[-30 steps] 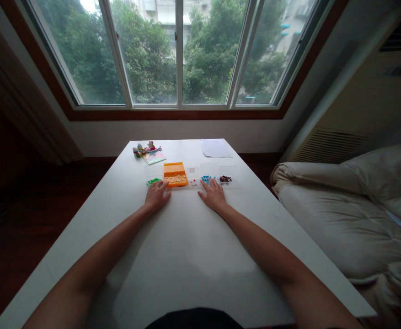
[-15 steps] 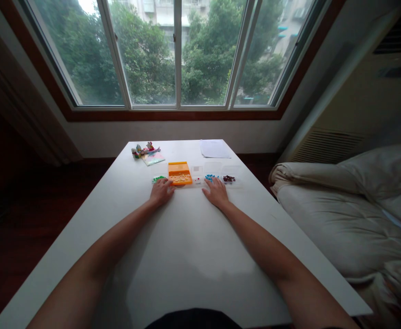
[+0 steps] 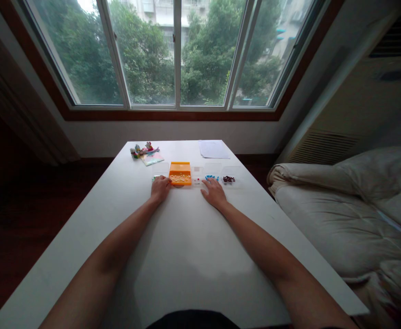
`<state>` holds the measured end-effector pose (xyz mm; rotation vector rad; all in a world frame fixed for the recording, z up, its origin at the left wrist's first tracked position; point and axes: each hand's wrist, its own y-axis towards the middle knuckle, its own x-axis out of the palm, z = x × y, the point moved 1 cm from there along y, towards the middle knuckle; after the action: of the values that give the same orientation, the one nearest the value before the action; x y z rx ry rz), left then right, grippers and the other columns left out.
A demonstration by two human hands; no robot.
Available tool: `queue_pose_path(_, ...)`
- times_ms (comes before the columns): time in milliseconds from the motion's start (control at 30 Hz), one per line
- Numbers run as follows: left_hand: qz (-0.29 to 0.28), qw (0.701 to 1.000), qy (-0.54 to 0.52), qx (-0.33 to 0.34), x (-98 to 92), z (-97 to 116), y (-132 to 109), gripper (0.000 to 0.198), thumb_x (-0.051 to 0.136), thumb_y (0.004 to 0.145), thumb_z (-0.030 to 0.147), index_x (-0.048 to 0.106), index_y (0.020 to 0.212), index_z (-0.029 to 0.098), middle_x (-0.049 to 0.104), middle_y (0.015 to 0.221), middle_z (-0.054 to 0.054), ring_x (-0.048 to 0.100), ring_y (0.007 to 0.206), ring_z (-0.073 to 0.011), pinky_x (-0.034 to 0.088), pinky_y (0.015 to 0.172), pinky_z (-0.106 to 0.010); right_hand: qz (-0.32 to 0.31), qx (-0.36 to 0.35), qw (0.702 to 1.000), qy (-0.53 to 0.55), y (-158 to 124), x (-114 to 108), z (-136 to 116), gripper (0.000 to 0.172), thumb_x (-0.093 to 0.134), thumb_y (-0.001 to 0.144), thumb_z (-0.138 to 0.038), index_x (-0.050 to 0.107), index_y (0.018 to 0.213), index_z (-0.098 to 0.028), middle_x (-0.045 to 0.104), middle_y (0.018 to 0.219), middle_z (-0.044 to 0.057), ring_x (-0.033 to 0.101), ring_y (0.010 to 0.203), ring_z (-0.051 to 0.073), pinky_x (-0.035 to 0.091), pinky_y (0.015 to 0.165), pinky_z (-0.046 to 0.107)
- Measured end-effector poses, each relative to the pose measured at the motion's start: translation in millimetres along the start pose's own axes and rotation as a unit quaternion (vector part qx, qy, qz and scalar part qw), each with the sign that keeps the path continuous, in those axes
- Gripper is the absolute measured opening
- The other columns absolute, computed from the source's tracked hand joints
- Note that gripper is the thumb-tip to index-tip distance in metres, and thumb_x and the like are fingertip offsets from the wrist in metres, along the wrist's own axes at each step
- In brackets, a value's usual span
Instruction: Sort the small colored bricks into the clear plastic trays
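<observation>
Along both sides of the white table (image 3: 186, 246), long edges slanting in toward a short far edge, just before the wall below the window (image 3: 152, 68). Between the two forearms, a wide stretch of tabletop running up to the boxes; outside each elbow, a narrower strip before the edge.

Toward the far end, side by side across the table: orange box (image 3: 179, 167) with pale pieces inside; just right of it, a small clear box (image 3: 197, 169); then blue pieces (image 3: 211, 177) and dark brown pieces (image 3: 228, 179) in clear boxes. Left of the orange box, another clear box (image 3: 160, 169), partly hidden by the left hand (image 3: 160, 188).

Left hand: palm down, fingers close together, fingertips at the orange box's near left corner; too small to tell pinching from touching. Right hand (image 3: 214, 193): palm down, fingers loosely spread, thumb out sideways, fingertips beside the blue pieces.

Beyond the boxes: small figures (image 3: 144, 150) and a colourful packet (image 3: 152, 158) at far left, paper sheets (image 3: 214, 149) at far right. Close along the right edge, blocking that side: a beige sofa (image 3: 340, 214).
</observation>
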<state>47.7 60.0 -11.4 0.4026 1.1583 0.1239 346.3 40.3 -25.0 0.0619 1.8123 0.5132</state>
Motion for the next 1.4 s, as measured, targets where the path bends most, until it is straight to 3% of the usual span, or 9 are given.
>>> queue_pose_path(300, 0.011, 1.000, 0.002, 0.000, -1.5, 0, -3, 0.026, 0.055, 0.091, 0.021, 0.074, 0.108, 0.026, 0.066, 0.109, -0.007, 0.053, 0.108, -0.0243, 0.045, 0.096, -0.037, 0.031, -0.020, 0.999, 0.026, 5, -1, 5, 0.045, 0.056, 0.092, -0.036, 0.059, 0.134, -0.019, 0.055, 0.138, 0.011, 0.045, 0.131, 0.027, 0.032, 0.115, 0.042)
queue_pose_path(533, 0.045, 0.999, -0.010, 0.013, -1.7, 1, -7, 0.031, 0.053, 0.091, 0.017, 0.071, 0.115, 0.025, 0.064, 0.111, -0.008, 0.054, 0.107, -0.0241, 0.046, 0.098, -0.037, 0.145, 0.150, 0.978, 0.005, 7, -24, 37, 0.032, 0.051, 0.091, -0.031, 0.068, 0.112, -0.016, 0.063, 0.116, 0.015, 0.051, 0.111, 0.030, 0.039, 0.098, 0.042)
queue_pose_path(667, 0.067, 0.997, -0.026, 0.010, -4.5, 0, -10, 0.030, 0.053, 0.091, 0.018, 0.069, 0.115, 0.026, 0.063, 0.113, -0.007, 0.054, 0.108, -0.0241, 0.047, 0.097, -0.037, 0.146, 0.215, 0.966, 0.009, 6, -23, 62, 0.025, 0.053, 0.088, -0.030, 0.069, 0.103, -0.018, 0.064, 0.108, 0.015, 0.053, 0.102, 0.029, 0.041, 0.090, 0.039)
queue_pose_path(833, 0.062, 0.997, -0.036, 0.002, -6.6, -9, -13, 0.026, 0.053, 0.091, 0.021, 0.071, 0.109, 0.026, 0.065, 0.112, -0.007, 0.054, 0.111, -0.0246, 0.047, 0.100, -0.039, 0.146, 0.182, 0.970, 0.068, 12, -8, 78, 0.025, 0.049, 0.088, -0.029, 0.067, 0.103, -0.018, 0.067, 0.103, 0.012, 0.054, 0.100, 0.026, 0.042, 0.094, 0.038)
queue_pose_path(1000, 0.045, 0.997, -0.051, 0.040, -5.7, -11, -14, 0.025, 0.055, 0.090, 0.022, 0.071, 0.109, 0.025, 0.067, 0.113, -0.006, 0.055, 0.111, -0.0239, 0.045, 0.104, -0.040, 0.167, 0.143, 0.970, 0.099, 17, 4, 87, 0.028, 0.051, 0.085, -0.029, 0.066, 0.107, -0.018, 0.066, 0.110, 0.011, 0.054, 0.105, 0.026, 0.042, 0.100, 0.039)
queue_pose_path(1400, 0.024, 0.996, -0.063, 0.051, -8.2, -5, -16, 0.027, 0.056, 0.091, 0.025, 0.071, 0.113, 0.025, 0.067, 0.114, -0.007, 0.055, 0.112, -0.0240, 0.045, 0.103, -0.040, 0.153, 0.101, 0.979, 0.090, 17, 10, 88, 0.022, 0.054, 0.083, -0.027, 0.068, 0.097, -0.018, 0.064, 0.108, 0.012, 0.052, 0.108, 0.026, 0.039, 0.104, 0.041)
